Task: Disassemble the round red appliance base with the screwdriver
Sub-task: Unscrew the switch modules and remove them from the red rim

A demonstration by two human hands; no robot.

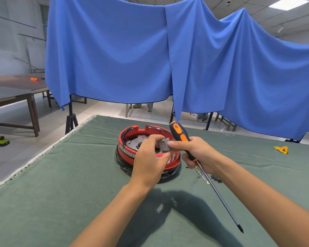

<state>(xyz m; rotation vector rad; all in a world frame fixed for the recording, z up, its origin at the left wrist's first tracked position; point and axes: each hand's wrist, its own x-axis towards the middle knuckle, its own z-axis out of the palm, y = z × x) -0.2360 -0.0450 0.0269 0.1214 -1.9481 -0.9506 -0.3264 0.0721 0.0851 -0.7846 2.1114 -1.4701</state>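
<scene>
The round red appliance base (127,150) sits on the green table cloth (64,184), with a metal plate showing inside its ring and a black rim below. Just above it my left hand (148,157) pinches a small grey metal part (164,144). My right hand (198,152) grips the black and orange screwdriver (181,135) by the handle, and its thumb touches the grey part too. The long shaft (219,195) points down towards me, its tip over the cloth at the lower right.
Small loose pieces, a brass clip (202,176) and a dark part (215,179), lie on the cloth right of the base. A yellow plastic piece (282,150) rests at the far right. Blue cloth (150,50) hangs behind the table. Wooden tables (16,93) stand at left.
</scene>
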